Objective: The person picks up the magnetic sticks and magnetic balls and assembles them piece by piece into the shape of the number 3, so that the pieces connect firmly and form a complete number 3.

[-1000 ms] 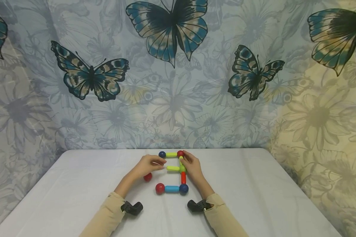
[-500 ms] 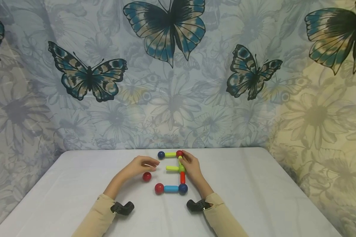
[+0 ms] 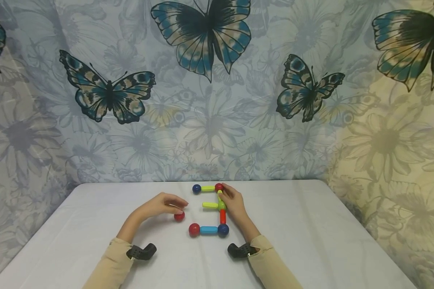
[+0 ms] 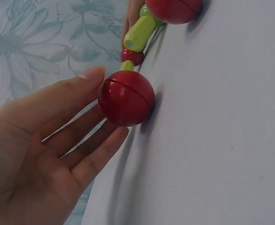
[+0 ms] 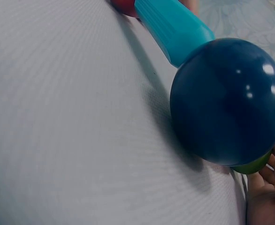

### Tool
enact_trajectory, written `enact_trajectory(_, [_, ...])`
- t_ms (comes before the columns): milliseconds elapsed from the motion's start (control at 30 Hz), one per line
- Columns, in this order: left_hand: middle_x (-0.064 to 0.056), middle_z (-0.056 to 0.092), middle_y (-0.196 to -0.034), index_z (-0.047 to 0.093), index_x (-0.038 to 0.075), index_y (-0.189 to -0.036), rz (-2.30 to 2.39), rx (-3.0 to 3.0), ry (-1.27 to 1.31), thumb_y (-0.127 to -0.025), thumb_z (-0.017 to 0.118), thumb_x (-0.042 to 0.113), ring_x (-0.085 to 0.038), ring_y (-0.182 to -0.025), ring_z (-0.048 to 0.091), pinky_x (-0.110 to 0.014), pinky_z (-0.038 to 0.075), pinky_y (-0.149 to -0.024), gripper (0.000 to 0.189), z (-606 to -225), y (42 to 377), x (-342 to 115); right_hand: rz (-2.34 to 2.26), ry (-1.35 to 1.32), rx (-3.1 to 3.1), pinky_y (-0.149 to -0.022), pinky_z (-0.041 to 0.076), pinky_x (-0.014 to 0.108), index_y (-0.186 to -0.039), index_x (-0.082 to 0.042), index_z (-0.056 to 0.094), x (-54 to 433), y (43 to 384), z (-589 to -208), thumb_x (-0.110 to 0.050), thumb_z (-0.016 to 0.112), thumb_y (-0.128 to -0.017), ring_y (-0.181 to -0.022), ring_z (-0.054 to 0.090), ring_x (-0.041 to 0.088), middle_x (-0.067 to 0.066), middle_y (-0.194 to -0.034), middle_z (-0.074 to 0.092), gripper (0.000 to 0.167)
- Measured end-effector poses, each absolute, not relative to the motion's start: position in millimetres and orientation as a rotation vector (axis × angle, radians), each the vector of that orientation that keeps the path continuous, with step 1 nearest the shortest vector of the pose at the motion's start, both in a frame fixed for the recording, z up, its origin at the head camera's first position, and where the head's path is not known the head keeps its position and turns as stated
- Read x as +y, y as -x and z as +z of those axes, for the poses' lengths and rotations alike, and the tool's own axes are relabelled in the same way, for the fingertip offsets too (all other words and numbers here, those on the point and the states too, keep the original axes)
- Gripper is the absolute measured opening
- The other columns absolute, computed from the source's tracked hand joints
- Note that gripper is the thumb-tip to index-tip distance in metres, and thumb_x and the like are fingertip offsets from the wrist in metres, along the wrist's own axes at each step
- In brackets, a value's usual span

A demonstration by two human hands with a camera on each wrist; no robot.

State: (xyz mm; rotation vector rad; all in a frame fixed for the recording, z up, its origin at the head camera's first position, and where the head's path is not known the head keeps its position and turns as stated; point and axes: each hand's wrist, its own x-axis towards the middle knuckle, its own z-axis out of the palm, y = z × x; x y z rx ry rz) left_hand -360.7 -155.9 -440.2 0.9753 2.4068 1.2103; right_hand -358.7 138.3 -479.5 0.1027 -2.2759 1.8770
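Note:
A loose red ball [image 3: 179, 216] sits on the white table. My left hand [image 3: 160, 205] is at it, thumb by its near edge and the relaxed fingers behind, as the left wrist view shows. My right hand [image 3: 235, 202] pinches the upright yellow-green rod [image 3: 220, 196] of a figure of magnetic rods and balls, fingertips by the far red ball [image 3: 219, 187]. From that ball a yellow-green rod [image 3: 207, 188] runs left to a dark blue ball [image 3: 197, 189]. A green ball [image 3: 222, 206] joins a short yellow-green rod [image 3: 210, 205] and a red rod [image 3: 222, 216].
At the figure's near end, a dark blue ball [image 3: 223, 230] links a light blue rod [image 3: 208, 230] to another red ball [image 3: 194, 229]. The white table [image 3: 296, 228] meets a butterfly-patterned backdrop [image 3: 217, 136]. Black wrist cameras [image 3: 142, 251] sit at both cuffs.
My left hand has drawn back leftward from the short yellow-green rod's free end and come down to the loose red ball. The right hand stays where it was.

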Motion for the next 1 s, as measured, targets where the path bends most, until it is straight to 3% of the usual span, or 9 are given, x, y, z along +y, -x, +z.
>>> enact_trajectory(567, [-0.004, 0.070, -0.122, 0.069, 0.015, -0.122, 1.167, 2.362, -0.934, -0.087, 0.073, 0.027, -0.025, -0.121, 0.061, -0.024, 0.046, -0.099, 0.037, -438.8, 354.6, -164.8, 1.853, -0.113, -2.284, -0.108, 0.042, 0.039, -0.138, 0.000, 0.052, 139.0, 357.3, -478.3, -0.007, 0.062, -0.094, -0.136, 0.047, 0.034, 0.022, -0.144, 0.050, 0.045])
enact_trajectory(867, [-0.002, 0.072, -0.117, 0.070, 0.015, -0.118, 1.180, 2.366, -0.922, -0.087, 0.072, 0.026, -0.012, -0.113, 0.063, -0.020, 0.045, -0.097, 0.033, -444.3, 357.2, -165.1, 1.903, -0.112, -2.251, -0.108, 0.042, 0.038, -0.137, 0.001, 0.053, 138.8, 357.4, -479.1, -0.005, 0.063, -0.093, -0.137, 0.046, 0.034, 0.022, -0.145, 0.049, 0.046])
enact_trajectory(1000, [-0.003, 0.072, -0.117, 0.071, 0.015, -0.118, 1.189, 2.378, -0.913, -0.087, 0.072, 0.026, -0.013, -0.113, 0.064, -0.020, 0.046, -0.096, 0.032, -444.0, 357.1, -163.1, 1.890, -0.126, -2.249, -0.107, 0.042, 0.039, -0.137, 0.003, 0.052, 139.0, 357.8, -479.6, -0.004, 0.063, -0.093, -0.136, 0.046, 0.036, 0.025, -0.144, 0.049, 0.046])
